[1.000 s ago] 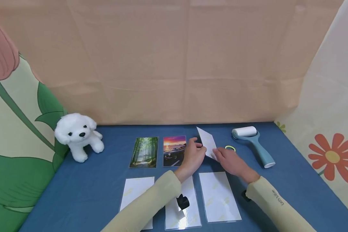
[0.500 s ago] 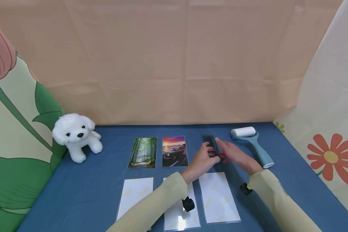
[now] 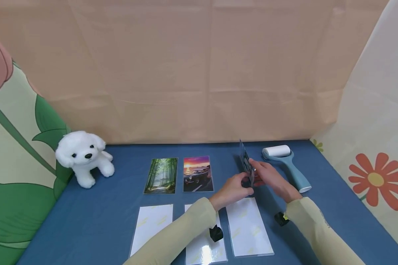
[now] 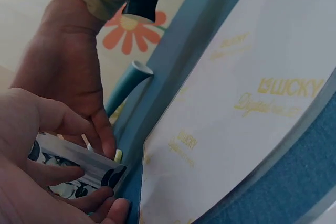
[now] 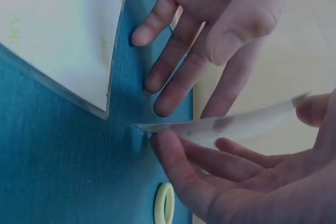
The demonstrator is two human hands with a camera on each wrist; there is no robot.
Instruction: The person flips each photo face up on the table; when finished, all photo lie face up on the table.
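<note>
A dark-patterned photo card (image 3: 246,162) stands on edge above the blue cloth, its printed face turned left. My right hand (image 3: 271,177) holds it from the right, with thumb and fingers at opposite edges in the right wrist view. On the printed side is my left hand (image 3: 231,191), its fingers spread loosely close to the card (image 5: 226,124) in the right wrist view. The left wrist view shows those fingers overlapping the card (image 4: 79,167). Just below the hands lies a white laminated sheet (image 3: 250,226) with yellow lettering.
A forest picture (image 3: 161,176) and a sunset car picture (image 3: 198,173) lie to the left. Two more white sheets (image 3: 152,222) lie in front, partly under the left sleeve. A blue-handled lint roller (image 3: 290,165) rests right, a pale yellow ring (image 5: 164,204) nearby, a plush dog (image 3: 84,158) far left.
The card has turned from showing its white back to showing its dark printed face leftward. Both hands have shifted slightly right, and the left fingers have loosened around it.
</note>
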